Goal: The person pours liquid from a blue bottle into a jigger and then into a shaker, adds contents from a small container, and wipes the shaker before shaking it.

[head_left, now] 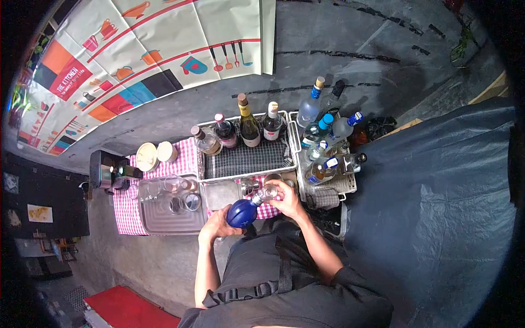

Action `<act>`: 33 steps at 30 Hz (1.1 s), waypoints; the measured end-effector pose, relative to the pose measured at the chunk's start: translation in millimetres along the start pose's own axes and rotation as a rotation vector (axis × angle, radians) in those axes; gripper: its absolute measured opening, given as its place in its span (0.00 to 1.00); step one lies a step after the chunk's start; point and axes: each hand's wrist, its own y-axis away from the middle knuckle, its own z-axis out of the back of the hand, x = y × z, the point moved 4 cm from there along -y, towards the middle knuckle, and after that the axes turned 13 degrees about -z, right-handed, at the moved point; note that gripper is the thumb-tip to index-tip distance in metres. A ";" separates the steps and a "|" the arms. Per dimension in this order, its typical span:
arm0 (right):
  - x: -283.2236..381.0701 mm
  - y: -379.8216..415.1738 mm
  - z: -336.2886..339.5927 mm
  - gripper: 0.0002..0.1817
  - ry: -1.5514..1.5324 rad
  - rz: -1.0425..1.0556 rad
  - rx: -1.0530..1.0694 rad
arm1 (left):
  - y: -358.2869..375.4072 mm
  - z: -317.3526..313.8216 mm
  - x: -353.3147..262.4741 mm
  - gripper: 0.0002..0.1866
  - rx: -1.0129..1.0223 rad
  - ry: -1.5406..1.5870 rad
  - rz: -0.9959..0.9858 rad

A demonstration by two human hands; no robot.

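Note:
My left hand [217, 224] is wrapped round a round, dark blue bottle [242, 214], which is tilted with its neck pointing up and to the right. In my right hand [288, 201] is a small clear glass [268, 192], held right at the bottle's mouth. Whether any liquid is passing between them is too small to tell. Just behind the glass, a metal cup [251, 187] stands on the red checked cloth [268, 211]. A pale flat tray [223, 195] lies beside it, above my left hand.
Several bottles [250, 128] stand in a white basket [246, 176] at the back, and more bottles [322, 131] fill a rack at the right. Left of my hands, a clear tray [169, 223] holds several glasses [191, 201]. Two pale tubs [147, 157] and a dark appliance [104, 168] stand farther left.

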 end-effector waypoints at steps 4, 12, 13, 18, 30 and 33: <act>11.5 9.2 -4.3 0.35 -0.190 0.006 0.095 | -5.9 -20.5 18.5 0.47 -0.153 0.249 -0.164; 9.4 1.6 20.1 0.32 -0.131 0.015 -0.098 | -6.1 -35.4 20.4 0.49 -0.281 0.351 -0.195; 14.5 1.9 25.9 0.32 0.033 0.038 -0.185 | -4.9 -37.7 25.8 0.49 -0.307 0.408 -0.223; 20.4 -2.3 42.0 0.33 0.524 0.119 -0.359 | 7.5 -35.4 23.1 0.48 -0.373 0.511 -0.260; 29.1 -5.7 24.6 0.35 0.858 0.138 -0.247 | 18.7 -34.2 22.6 0.50 -0.426 0.582 -0.193; 34.1 -6.2 27.1 0.35 0.850 0.157 -0.244 | 17.0 -34.3 22.7 0.49 -0.446 0.497 -0.210</act>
